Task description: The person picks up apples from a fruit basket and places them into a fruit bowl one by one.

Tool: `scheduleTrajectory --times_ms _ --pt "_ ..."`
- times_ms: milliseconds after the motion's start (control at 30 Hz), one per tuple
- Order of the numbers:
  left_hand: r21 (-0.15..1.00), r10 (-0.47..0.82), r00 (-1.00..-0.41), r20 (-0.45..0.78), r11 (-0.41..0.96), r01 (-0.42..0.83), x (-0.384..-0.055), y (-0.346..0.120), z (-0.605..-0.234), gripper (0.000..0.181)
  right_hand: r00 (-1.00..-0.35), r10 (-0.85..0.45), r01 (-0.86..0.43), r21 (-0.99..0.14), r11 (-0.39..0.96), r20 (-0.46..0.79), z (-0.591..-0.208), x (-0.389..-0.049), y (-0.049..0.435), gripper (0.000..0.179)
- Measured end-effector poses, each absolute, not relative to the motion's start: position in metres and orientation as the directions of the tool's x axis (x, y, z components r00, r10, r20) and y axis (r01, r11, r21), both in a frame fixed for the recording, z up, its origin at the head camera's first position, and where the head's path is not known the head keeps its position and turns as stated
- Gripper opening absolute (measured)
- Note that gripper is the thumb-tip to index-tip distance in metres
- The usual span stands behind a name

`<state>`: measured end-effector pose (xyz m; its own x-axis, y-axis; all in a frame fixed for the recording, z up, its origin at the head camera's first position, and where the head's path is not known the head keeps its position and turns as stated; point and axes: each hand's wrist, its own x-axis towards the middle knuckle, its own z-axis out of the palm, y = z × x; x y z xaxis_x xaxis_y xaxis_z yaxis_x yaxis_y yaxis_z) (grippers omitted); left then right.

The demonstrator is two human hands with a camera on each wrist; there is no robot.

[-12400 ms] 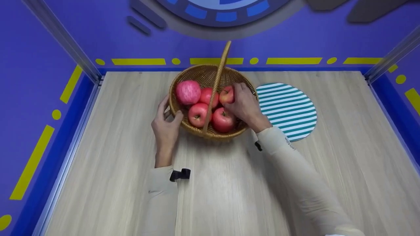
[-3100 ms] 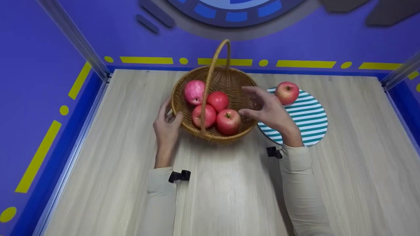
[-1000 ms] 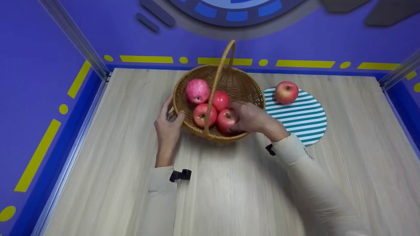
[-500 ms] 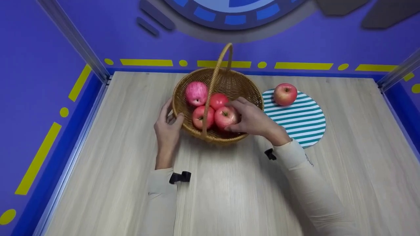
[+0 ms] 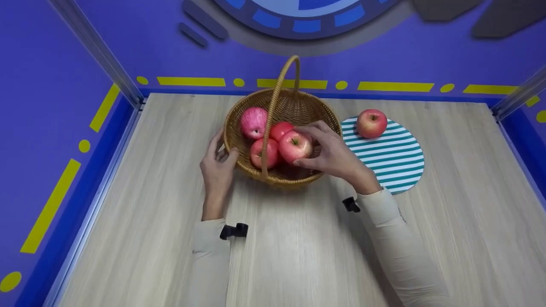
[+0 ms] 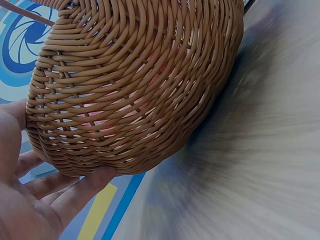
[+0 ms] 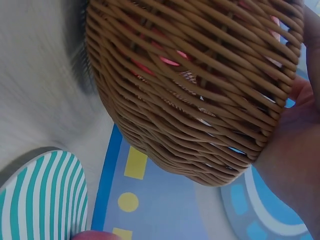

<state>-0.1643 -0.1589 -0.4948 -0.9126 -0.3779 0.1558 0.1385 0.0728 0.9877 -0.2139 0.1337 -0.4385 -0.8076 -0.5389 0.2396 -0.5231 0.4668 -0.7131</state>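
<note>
A brown wicker basket [image 5: 324, 113] with a tall arched handle stands at the back middle of the table. My left hand [image 5: 218, 166] holds its left side, thumb near the rim and fingers against the outer weave, as the left wrist view [image 6: 30, 195] also shows. Inside the basket, my right hand [image 5: 335, 151] grips a red apple [image 5: 294, 147] between thumb and fingers, raised above the others. Beside it lie a pink striped apple [image 5: 254, 121], a smaller red fruit [image 5: 281, 129] partly covered, and another red apple [image 5: 263, 153] behind the handle. In the right wrist view the weave hides the held apple.
To the basket's right lies a round mat [image 5: 388, 157] with teal and white stripes, bearing one apple [image 5: 372, 123] near its far edge. Blue panels [image 5: 384, 64] enclose the pale wooden table [image 5: 281, 247] at the back and sides.
Earlier, one apple went from the basket onto the striped mat. Since then my right hand has returned, taken hold of the front apple and lifted it slightly. My left hand keeps its place.
</note>
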Motion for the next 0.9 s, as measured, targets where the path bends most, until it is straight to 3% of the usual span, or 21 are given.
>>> scheduleTrajectory --times_ms 300,600,900 --pt "0.988 -0.384 -0.910 0.154 0.082 0.132 -0.165 -0.159 -0.495 0.060 -0.833 -0.457 -0.510 -0.756 0.411 0.313 -0.436 -0.206 0.142 0.076" --pt "0.987 -0.378 -0.913 0.154 0.093 0.128 -0.166 -0.158 -0.496 0.060 -0.873 -0.379 -0.447 -0.814 0.371 0.307 -0.433 -0.197 0.153 0.078" --pt "0.986 -0.382 -0.909 0.165 0.086 0.142 -0.165 -0.159 -0.495 0.059 -0.862 -0.359 -0.486 -0.783 0.388 0.357 -0.431 -0.195 0.157 0.076"
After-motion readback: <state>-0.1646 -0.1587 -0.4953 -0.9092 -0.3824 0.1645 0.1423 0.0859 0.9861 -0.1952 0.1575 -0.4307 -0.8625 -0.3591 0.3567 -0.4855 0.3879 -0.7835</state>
